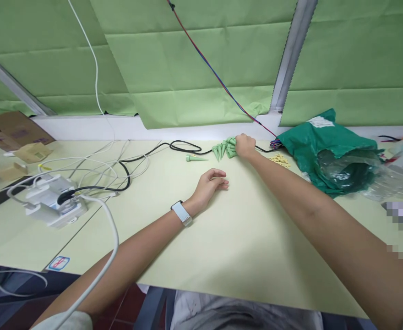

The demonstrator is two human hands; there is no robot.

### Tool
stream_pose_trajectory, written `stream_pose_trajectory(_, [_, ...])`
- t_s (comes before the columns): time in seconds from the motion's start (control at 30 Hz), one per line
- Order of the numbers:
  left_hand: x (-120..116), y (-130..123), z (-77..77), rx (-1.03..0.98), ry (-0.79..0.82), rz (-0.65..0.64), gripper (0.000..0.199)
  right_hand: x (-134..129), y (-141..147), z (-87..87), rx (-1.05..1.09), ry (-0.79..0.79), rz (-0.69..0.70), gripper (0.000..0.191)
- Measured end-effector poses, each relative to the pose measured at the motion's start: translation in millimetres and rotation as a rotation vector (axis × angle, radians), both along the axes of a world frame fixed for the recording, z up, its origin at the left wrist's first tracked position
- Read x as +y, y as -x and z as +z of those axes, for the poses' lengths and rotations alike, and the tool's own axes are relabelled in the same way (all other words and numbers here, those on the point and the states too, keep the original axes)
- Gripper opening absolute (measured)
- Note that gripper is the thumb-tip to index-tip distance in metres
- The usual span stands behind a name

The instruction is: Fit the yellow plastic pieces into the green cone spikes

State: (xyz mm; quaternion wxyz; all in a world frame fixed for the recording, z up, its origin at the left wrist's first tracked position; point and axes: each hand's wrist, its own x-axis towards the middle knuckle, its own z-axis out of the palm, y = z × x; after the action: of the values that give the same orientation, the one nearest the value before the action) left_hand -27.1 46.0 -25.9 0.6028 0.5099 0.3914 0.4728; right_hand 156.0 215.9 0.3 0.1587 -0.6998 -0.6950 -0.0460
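At the back of the table, several green plastic cone-shaped spikes (218, 150) lie in a small pile. My right hand (245, 145) is at the pile's right side, its fingers curled in against the spikes; the back of the hand hides what they hold, if anything. One more green spike (196, 158) lies apart to the left, its tip to the right. Nearer to me, my left hand (209, 187) rests on its side above the table with loosely bent fingers apart, nothing in them. Small pale yellow pieces (280, 160) lie heaped just right of my right wrist.
A torn green plastic bag (328, 156) with clear plastic inside stands at the right. White power adapters (55, 201) and tangled cables cover the left side. A black cable (153, 150) runs along the back, and cardboard boxes (19, 130) sit at the far left.
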Motion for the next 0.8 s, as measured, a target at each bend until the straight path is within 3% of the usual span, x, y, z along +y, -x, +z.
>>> stream_pose_trajectory(0.23, [0, 0, 0.7, 0.0, -0.027, -0.069, 0.014, -20, 11, -0.9, -0.003, -0.11, 0.094, 0.032])
stream_pose_trajectory(0.37, [-3, 4, 2.2, -0.021, -0.143, -0.133, 0.012, -37, 46, -2.5, 0.009, -0.191, 0.448, 0.03])
stream_pose_trajectory(0.43, [-3, 6, 3.2, -0.039, -0.246, -0.025, 0.012, -44, 67, -4.3, 0.0, -0.154, 0.659, 0.029])
stream_pose_trajectory(0.5, [-1, 8, 4.0, -0.069, -0.308, 0.128, 0.012, -51, 84, -7.4, 0.017, -0.084, 0.75, 0.024])
stream_pose_trajectory(0.63, [8, 12, 4.7, -0.129, -0.244, 0.334, 0.018, -61, 98, -16.8, 0.103, -0.04, 0.64, 0.02])
stream_pose_trajectory(0.8, [13, 13, 4.2, -0.129, -0.183, 0.369, 0.018, -66, 92, -24.3, 0.154, -0.076, 0.529, 0.037])
